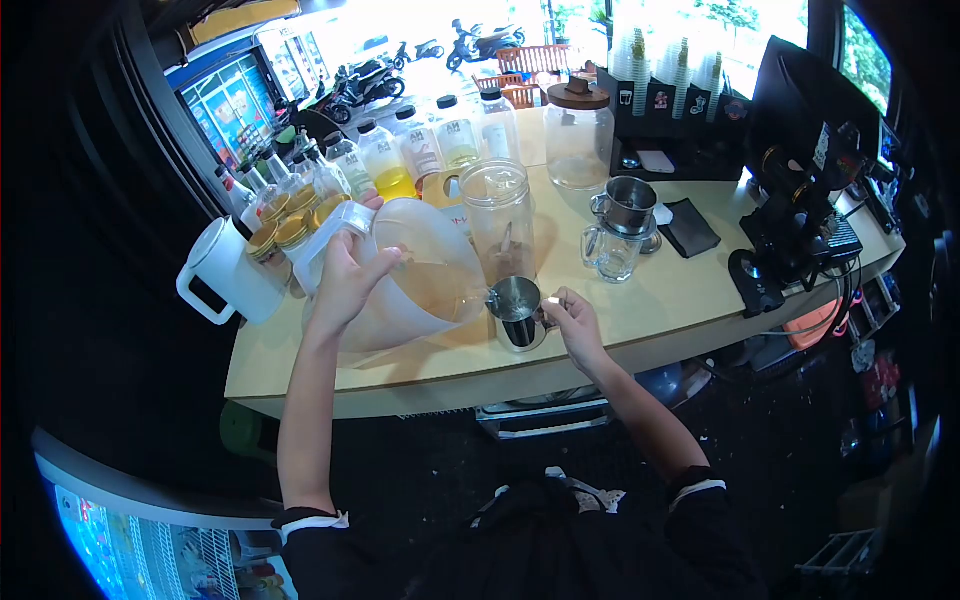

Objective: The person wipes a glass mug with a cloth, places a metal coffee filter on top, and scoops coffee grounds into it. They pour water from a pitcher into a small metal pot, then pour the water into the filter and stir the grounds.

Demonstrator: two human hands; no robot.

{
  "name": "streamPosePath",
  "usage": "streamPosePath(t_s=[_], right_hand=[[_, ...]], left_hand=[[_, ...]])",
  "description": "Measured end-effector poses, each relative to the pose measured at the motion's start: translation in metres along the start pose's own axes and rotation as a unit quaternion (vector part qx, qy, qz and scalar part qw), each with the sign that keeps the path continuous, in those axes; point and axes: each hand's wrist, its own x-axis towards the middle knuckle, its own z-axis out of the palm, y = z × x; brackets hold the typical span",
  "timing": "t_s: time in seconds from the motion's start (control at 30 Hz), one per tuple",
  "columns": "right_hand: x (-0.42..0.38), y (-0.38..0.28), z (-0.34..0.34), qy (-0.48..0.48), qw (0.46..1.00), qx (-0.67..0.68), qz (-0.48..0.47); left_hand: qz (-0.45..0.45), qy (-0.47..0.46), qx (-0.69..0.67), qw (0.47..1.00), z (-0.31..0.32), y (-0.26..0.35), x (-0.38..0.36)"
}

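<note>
My left hand [350,275] is closed round the handle of a large translucent plastic pitcher [425,265], which is tilted to the right over the counter. Water runs from its lip into a shiny metal milk jug [518,325]. The jug stands upright near the counter's front edge, with liquid visible inside. On its right side, my right hand [575,325] grips the jug's handle, fingers closed. Just behind the jug is a tall clear jar [500,225] with something brown at the bottom.
A white jug [235,270] and gold-lidded jars [292,232] stand left. Bottles [390,165] line the back. Rightward are a metal drip filter [630,205] on a glass mug [610,255], a wooden-lidded jar [578,140], a dark cloth [690,228] and a black machine [800,210].
</note>
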Motion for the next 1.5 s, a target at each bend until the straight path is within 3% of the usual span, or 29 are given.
streamPosePath(t_s=[0.63,0.97,1.27,1.33,1.5], right_hand=[[0.001,-0.004,0.034,0.038,0.995,0.095,0.004],[0.010,-0.015,0.067,0.001,0.991,0.124,-0.057],[0.026,-0.026,0.101,-0.032,0.990,0.127,-0.051],[0.028,-0.027,0.109,-0.030,0.990,0.127,-0.047],[0.035,-0.023,0.126,-0.038,0.993,0.109,-0.024]], left_hand=[[-0.001,0.035,-0.037,0.999,-0.025,0.005,-0.005],[0.018,0.070,-0.066,0.995,-0.056,-0.002,-0.015],[-0.003,0.183,-0.166,0.969,-0.123,-0.039,-0.027],[-0.017,0.245,-0.199,0.949,-0.135,-0.047,-0.030],[-0.033,0.279,-0.298,0.912,-0.157,-0.063,-0.040]])
